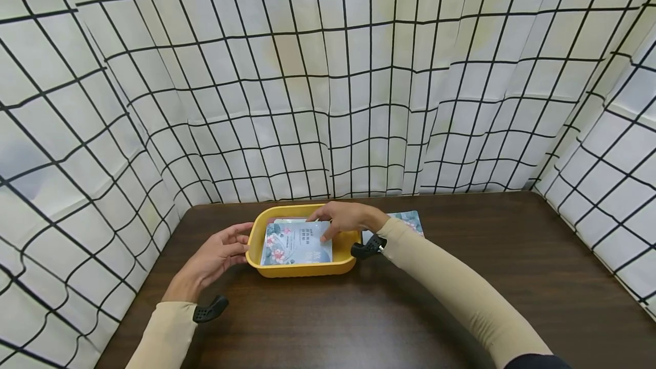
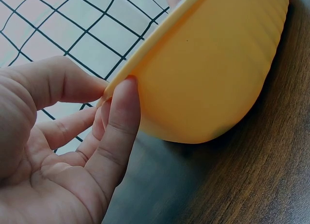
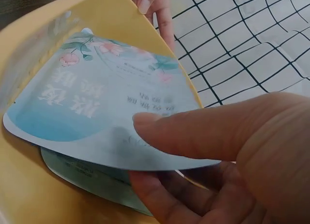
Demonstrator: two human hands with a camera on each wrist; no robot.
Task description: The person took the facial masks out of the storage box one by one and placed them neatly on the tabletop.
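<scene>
A yellow plastic basin (image 1: 302, 270) stands on the table with flat packets inside. My left hand (image 1: 220, 255) is at its left end, and in the left wrist view the fingers pinch the basin's rim (image 2: 145, 50). My right hand (image 1: 348, 218) reaches into the basin from the right. It pinches a pale blue, flower-printed flat packet (image 3: 116, 98), thumb on top and fingers beneath. Under that packet lies a greenish packet (image 3: 92, 178), partly covered.
Another flower-printed packet (image 1: 411, 221) lies on the table right of the basin, partly hidden behind the right forearm. The dark wooden table (image 1: 461, 255) is bordered by a white curtain (image 1: 369, 90) with a black grid.
</scene>
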